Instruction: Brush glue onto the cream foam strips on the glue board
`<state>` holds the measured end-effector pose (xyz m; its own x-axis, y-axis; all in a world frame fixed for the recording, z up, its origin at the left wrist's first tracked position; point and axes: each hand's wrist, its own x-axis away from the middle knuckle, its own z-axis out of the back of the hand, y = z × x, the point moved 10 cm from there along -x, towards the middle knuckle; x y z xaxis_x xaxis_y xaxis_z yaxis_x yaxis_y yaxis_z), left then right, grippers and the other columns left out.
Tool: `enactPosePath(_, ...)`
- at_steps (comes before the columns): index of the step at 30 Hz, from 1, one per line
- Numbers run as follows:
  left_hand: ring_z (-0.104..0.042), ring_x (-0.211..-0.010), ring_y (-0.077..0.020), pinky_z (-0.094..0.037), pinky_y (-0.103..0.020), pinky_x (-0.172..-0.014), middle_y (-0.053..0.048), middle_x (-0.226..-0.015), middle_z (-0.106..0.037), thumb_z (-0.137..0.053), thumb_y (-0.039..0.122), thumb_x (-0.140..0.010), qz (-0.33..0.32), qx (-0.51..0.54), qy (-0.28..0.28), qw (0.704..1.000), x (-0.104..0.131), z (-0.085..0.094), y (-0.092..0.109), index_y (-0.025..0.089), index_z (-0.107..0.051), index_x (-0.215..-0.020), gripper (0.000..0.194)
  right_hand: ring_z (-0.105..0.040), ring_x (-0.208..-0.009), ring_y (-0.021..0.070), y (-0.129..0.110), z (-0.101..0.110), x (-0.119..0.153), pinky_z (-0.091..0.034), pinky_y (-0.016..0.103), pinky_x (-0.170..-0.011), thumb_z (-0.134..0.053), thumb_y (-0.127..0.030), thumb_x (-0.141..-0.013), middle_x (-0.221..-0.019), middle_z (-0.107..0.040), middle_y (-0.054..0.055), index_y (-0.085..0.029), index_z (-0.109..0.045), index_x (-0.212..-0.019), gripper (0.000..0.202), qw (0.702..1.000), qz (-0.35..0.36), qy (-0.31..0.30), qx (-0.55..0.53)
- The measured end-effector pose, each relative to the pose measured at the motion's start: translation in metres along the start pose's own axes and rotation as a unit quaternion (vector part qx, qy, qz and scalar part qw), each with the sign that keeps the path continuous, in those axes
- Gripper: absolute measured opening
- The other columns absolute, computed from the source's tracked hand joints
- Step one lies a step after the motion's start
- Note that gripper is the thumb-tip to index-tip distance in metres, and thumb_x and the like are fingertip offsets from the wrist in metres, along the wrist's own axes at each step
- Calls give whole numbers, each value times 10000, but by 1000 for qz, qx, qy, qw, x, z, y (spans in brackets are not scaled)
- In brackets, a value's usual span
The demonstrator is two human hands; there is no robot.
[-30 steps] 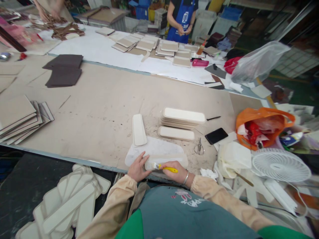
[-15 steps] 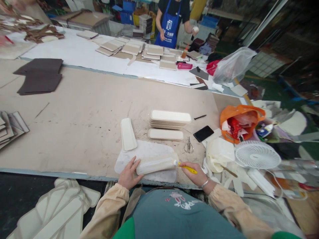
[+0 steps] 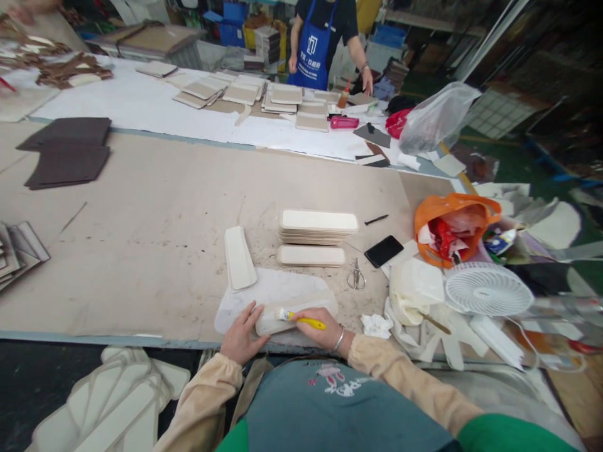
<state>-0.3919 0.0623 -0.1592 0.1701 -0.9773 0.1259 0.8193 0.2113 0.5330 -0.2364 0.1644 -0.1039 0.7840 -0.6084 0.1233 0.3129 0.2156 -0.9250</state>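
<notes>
My right hand point(image 3: 323, 329) grips a small brush point(image 3: 311, 323) by its yellow handle. Its pale bristles rest on the left half of a long, rounded off-white strip point(image 3: 269, 324). My left hand point(image 3: 241, 333) lies at the left end of that strip, thumb and fingers spread apart and touching its edge. Under the strip is a whitish sheet point(image 3: 277, 285), close to the table's front edge. A few tapered off-white pieces point(image 3: 239, 257) overlap the sheet's upper left corner. Behind it stand a stack of rounded strips point(image 3: 319, 221) and a lower pile point(image 3: 311, 255).
Scissors point(image 3: 357, 276), a phone point(image 3: 384, 251) and crumpled white tissue point(image 3: 376, 326) lie to the right, before a white fan point(image 3: 488, 289) and an orange bag point(image 3: 424, 220). Dark sheets point(image 3: 70, 164) lie far left. A co-worker in a blue apron point(image 3: 313, 50) stands across the table.
My right hand has drawn the brush leftward along the strip, from its right end to its left half. My left hand has stayed at the left end. The co-worker's arm has lowered toward the table.
</notes>
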Motion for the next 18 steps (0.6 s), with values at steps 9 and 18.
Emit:
enactPosePath(9,-421,-1209,-265,-415,-409,-969,-92,-1411,-324,-594,377,-716,-3,2,8,1000,0,3,2,253,-331,-1340,688,-649,-781,193,45,102,50,-511,311,-744,-549,-289,-766,-849,-705,44,-178,-696,-867,209,981,-130,143,17)
enactPosePath(18,-416,-1216,-265,-413,-408,-974,-86,-1409,-329,-612,353,-702,2,13,2,1000,0,4,4,255,-341,-1334,695,-625,-694,147,-4,32,21,-490,238,-647,-551,-272,-774,-822,-694,23,-192,-689,-909,209,996,-70,45,-33)
